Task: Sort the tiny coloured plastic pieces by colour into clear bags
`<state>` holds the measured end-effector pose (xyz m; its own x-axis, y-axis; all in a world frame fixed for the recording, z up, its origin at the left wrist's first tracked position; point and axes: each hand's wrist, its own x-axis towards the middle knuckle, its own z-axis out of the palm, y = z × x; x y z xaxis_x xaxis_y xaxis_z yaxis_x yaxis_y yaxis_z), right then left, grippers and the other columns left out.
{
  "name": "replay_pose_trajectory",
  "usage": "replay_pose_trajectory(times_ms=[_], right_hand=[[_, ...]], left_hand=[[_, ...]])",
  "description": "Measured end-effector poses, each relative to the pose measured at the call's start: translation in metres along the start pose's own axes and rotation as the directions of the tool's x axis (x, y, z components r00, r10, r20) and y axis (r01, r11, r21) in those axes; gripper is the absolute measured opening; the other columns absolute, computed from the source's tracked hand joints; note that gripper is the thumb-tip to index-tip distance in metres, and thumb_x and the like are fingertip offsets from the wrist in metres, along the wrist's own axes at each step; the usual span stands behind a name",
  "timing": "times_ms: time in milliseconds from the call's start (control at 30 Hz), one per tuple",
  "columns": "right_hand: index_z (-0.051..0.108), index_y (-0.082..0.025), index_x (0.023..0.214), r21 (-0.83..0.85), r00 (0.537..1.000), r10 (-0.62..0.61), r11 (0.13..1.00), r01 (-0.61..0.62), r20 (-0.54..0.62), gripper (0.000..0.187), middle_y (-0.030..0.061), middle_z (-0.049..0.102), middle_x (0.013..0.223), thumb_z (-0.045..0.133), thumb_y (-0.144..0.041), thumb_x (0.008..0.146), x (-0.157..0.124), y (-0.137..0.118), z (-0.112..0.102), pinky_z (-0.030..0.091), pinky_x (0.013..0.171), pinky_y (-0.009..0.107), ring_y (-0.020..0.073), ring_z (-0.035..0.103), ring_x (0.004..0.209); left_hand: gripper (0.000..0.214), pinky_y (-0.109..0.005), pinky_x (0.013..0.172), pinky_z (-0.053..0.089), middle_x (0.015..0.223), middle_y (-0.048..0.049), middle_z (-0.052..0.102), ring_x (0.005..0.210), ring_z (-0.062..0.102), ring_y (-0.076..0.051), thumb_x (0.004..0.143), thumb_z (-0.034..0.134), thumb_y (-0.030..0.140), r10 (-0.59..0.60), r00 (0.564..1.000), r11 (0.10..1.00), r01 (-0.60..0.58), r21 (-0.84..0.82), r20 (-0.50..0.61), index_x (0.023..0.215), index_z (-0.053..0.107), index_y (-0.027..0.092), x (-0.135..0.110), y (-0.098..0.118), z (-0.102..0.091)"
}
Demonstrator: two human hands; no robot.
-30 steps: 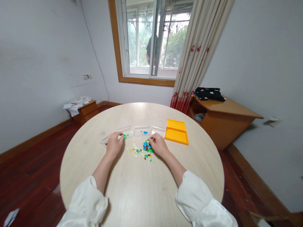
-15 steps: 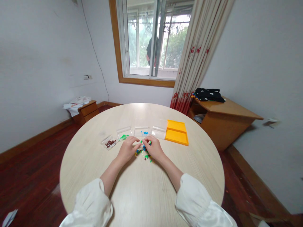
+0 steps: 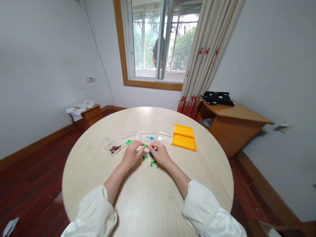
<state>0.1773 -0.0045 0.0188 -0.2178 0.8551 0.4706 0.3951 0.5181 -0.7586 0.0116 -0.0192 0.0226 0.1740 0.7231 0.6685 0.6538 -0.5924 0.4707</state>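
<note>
Between the fingertips of both hands is a small green plastic piece, too small to make out its exact kind. My left hand is closed on its left end, thumb and forefinger pinched. From the other side my right hand pinches it too. Beneath and between the hands lies a loose pile of tiny coloured plastic pieces, green, blue, yellow and dark brown, partly covered by the right hand. A clear tray with green pieces stands just beyond my left hand.
Along the far side of the round table stand a clear tray of brown pieces, one with blue pieces, another clear tray and an open yellow case. A wooden desk is at the right.
The green piece has shifted slightly left and away from me. My left fingertips, apart from it before, have closed on it, while the right hand keeps its pinch.
</note>
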Motion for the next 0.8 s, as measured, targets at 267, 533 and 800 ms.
replay_pose_trajectory(times_ms=[267, 533, 800], right_hand=[[0.067, -0.015, 0.076, -0.306, 0.99, 0.127, 0.942, -0.142, -0.068, 0.013, 0.0056, 0.062, 0.082, 0.054, -0.011, 0.078, 0.004, 0.025, -0.027, 0.043, 0.076, 0.029, 0.0154, 0.055, 0.077], [0.069, -0.014, 0.081, -0.412, 0.977, 0.212, 0.887, -0.207, -0.034, 0.017, 0.0076, 0.064, 0.088, 0.053, -0.009, 0.077, 0.003, 0.02, -0.033, 0.043, 0.079, 0.027, 0.0156, 0.057, 0.082], [0.071, -0.016, 0.083, -0.486, 0.962, 0.273, 0.842, -0.233, 0.013, 0.017, 0.0068, 0.067, 0.089, 0.056, -0.013, 0.077, 0.002, 0.013, -0.035, 0.042, 0.078, 0.024, 0.0155, 0.059, 0.085]], left_hand=[[0.019, -0.035, 0.078, 0.045, 0.086, -0.009, 0.068, 0.084, 0.06, -0.024, 0.082, 0.052, 0.029, -0.288, 0.945, 0.885, 0.324, 0.333, -0.156, 0.081, 0.065, 0.016, 0.004, -0.033, -0.018], [0.028, -0.038, 0.077, 0.042, 0.094, -0.0118, 0.069, 0.091, 0.058, -0.029, 0.084, 0.047, 0.031, -0.418, 0.906, 0.721, 0.381, 0.579, -0.075, 0.089, 0.069, 0.014, 0.005, -0.034, -0.027], [0.032, -0.038, 0.077, 0.041, 0.095, -0.0117, 0.069, 0.091, 0.058, -0.028, 0.084, 0.044, 0.032, -0.443, 0.895, 0.685, 0.375, 0.624, -0.051, 0.091, 0.07, 0.015, 0.005, -0.037, -0.028]])
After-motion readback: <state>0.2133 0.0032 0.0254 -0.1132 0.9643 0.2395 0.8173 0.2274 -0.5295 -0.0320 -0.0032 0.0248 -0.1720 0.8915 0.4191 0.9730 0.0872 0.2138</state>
